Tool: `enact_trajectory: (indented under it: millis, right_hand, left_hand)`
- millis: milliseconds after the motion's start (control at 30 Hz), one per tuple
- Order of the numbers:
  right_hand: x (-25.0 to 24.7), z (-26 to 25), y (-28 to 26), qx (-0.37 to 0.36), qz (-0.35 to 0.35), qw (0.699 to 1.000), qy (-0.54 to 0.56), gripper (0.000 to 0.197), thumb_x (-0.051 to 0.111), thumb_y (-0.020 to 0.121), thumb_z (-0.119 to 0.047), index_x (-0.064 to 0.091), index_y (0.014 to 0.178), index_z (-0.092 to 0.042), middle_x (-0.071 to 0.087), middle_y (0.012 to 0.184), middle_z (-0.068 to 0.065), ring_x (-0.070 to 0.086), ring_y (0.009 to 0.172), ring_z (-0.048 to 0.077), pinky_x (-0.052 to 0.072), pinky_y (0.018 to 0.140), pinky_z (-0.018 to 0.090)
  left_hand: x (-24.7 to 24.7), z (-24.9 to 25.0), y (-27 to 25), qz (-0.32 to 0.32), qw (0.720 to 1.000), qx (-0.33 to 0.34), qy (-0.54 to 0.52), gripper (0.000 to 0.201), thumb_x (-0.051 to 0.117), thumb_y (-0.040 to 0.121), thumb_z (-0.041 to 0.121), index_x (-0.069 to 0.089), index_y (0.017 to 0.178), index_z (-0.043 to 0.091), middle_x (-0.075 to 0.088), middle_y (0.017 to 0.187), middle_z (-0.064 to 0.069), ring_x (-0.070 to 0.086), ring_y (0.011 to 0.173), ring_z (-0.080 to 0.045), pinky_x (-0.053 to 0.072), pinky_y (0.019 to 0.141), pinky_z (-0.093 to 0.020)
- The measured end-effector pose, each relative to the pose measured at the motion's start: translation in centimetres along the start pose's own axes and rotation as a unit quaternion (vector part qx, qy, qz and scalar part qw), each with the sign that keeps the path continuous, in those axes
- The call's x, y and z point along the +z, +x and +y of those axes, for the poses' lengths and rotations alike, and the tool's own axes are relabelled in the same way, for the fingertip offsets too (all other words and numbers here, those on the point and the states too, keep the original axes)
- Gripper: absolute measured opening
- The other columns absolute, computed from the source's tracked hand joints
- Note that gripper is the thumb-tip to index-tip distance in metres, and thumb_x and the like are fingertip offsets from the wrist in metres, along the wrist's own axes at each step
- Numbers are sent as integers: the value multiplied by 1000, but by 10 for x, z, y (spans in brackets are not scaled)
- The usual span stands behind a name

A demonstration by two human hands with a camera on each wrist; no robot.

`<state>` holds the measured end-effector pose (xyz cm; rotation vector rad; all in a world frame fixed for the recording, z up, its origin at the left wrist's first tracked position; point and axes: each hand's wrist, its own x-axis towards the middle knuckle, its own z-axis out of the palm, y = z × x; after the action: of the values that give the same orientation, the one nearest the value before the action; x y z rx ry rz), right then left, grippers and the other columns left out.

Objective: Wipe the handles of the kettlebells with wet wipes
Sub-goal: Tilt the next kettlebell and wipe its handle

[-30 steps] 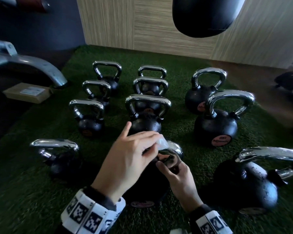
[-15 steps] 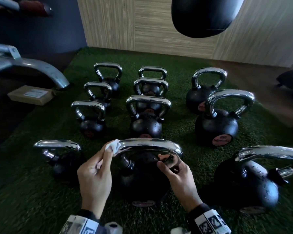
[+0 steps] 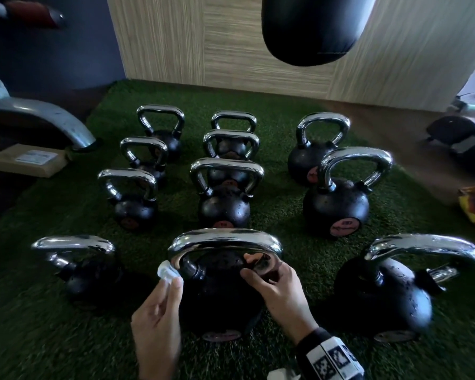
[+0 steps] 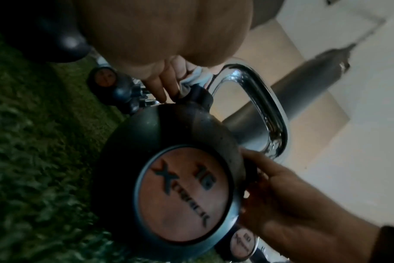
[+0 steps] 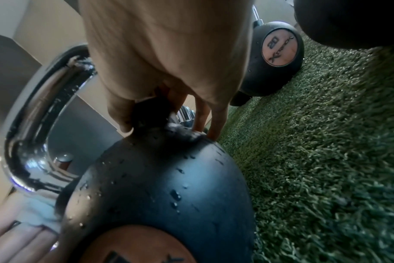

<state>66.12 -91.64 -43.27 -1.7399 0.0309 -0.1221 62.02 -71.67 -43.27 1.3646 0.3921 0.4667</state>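
Note:
A large black kettlebell (image 3: 217,303) with a chrome handle (image 3: 225,238) stands on the green turf directly before me; its round label reads 16 (image 4: 182,195). My left hand (image 3: 159,319) pinches a white wet wipe (image 3: 166,272) against the left foot of that handle, also seen in the left wrist view as the wipe (image 4: 192,80). My right hand (image 3: 277,289) grips the handle's right foot where it meets the ball, thumb and fingers curled round it (image 5: 169,99). Water drops dot the ball (image 5: 160,186).
Several more chrome-handled kettlebells stand in rows on the turf (image 3: 285,215), including one at left (image 3: 77,259) and one at right (image 3: 384,292). A black punching bag (image 3: 313,28) hangs above. A cardboard box (image 3: 28,160) and a metal machine leg (image 3: 39,116) lie at left.
My left hand slid the wipe from the handle's top right, along to the left bend, then down to the left foot. The right hand kept its grip.

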Motion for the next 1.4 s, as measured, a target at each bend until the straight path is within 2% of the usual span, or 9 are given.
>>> enact_trajectory:
  millis: [167,433,533,700,867,1000,1100,1233,1400]
  right_hand:
    - [-1,-6,-3,16,16,999,-42,28,90,75,-39,80,97,-24,80,98,-6,75,95,7,61,90,40]
    - [0,-11,-52,-110,53,954,-275,25,80,66,-45,68,80,-27,66,83,-26,61,91,-5,45,77,5]
    - [9,-14,-60,-213,10,924,-317,23,63,77,-19,72,97,-26,70,102,-21,59,105,-1,49,91,12]
    - [18,-23,-21,-228,1,928,-294,13,61,81,-13,67,81,-24,60,87,-14,56,85,12,46,74,26]
    - [30,-9,17,-40,-115,963,-238,79,47,80,-63,44,151,-29,43,155,-5,36,145,9,32,121,32]
    - [33,0,23,18,-156,969,-189,89,43,75,-70,37,156,-34,33,161,-7,28,150,9,29,124,40]
    - [33,4,20,9,-144,973,-180,86,44,76,-69,39,155,-34,36,158,-9,32,146,7,32,123,38]
    - [32,3,20,6,-138,976,-171,86,45,75,-69,40,154,-34,37,156,-11,35,143,6,32,122,33]
    - [33,5,19,2,-133,976,-171,78,50,81,-62,40,153,-34,38,154,-12,36,142,6,33,122,34]
  left_hand:
    - [-4,6,9,-22,985,123,122,25,77,84,27,73,84,51,73,71,26,69,73,12,48,68,0]
    - [21,12,67,-93,945,183,255,27,76,89,31,81,97,6,73,76,12,64,77,18,44,64,0]
    - [40,18,93,-164,923,211,278,26,75,90,31,78,79,7,75,67,12,66,72,13,43,55,-8]
    - [42,43,108,-266,899,119,326,49,64,97,44,65,67,6,58,59,-13,46,52,-7,36,57,-25]
    - [40,31,107,-242,929,71,271,64,56,94,64,66,69,6,48,57,-15,46,54,-17,36,62,-32]
    - [37,18,106,-233,940,79,236,66,62,79,77,76,83,13,67,73,-25,59,61,-16,54,68,-35]
    - [40,27,107,-245,941,74,219,52,69,81,67,79,94,18,76,90,-20,76,89,-36,60,89,-58]
    - [52,50,98,-222,965,71,118,23,73,96,27,78,116,17,80,108,3,74,108,-14,56,100,-38]
    - [58,58,90,-210,977,-20,39,17,68,97,16,76,112,17,81,98,4,75,101,-9,57,100,-33]
